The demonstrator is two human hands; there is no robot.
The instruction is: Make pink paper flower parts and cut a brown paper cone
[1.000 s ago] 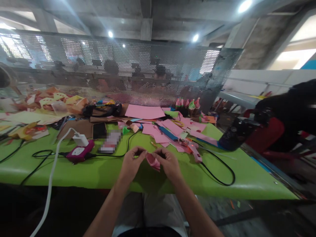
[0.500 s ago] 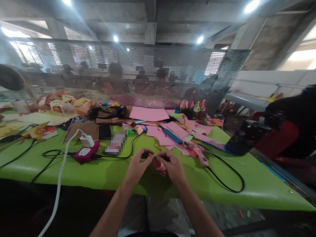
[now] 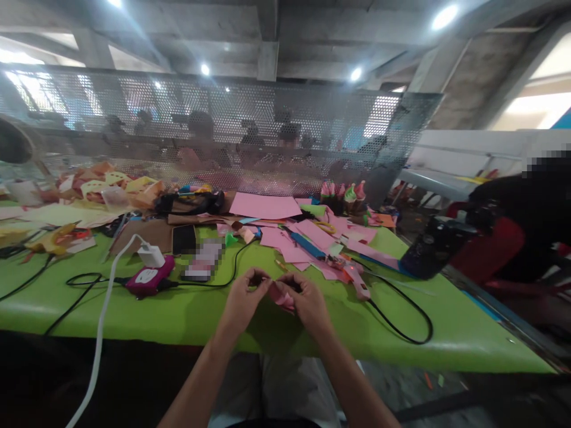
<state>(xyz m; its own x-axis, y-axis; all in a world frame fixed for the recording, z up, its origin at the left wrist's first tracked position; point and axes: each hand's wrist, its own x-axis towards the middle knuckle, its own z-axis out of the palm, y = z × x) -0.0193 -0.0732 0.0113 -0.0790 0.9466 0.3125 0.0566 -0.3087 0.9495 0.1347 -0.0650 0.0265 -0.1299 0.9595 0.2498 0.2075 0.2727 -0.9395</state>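
Over the front of the green table, my left hand (image 3: 241,302) and my right hand (image 3: 308,302) nearly meet, thumbs and forefingers pinched. Between them is a small folded piece of pink sheet (image 3: 282,297), paper or foam. My right fingers grip its body, while my left fingertips close on its upper left end. Just beyond lie loose pink sheets (image 3: 294,254). To the right of my right hand rests a pink glue gun (image 3: 357,282) with a small red light and a black cord. A blue-handled tool (image 3: 307,245) lies behind it.
On the left, a magenta power adapter (image 3: 147,279) carries a white charger (image 3: 151,255), with cords trailing across the table (image 3: 187,318). Two phones lie nearby. Cone-shaped pink and green pieces (image 3: 350,193) stand before a perforated screen (image 3: 250,131). A dark object (image 3: 435,246) sits at the right edge.
The whole view has shifted slightly, so the table's things appear a little further left. Both hands keep their pinch on the pink piece, which has tilted slightly.
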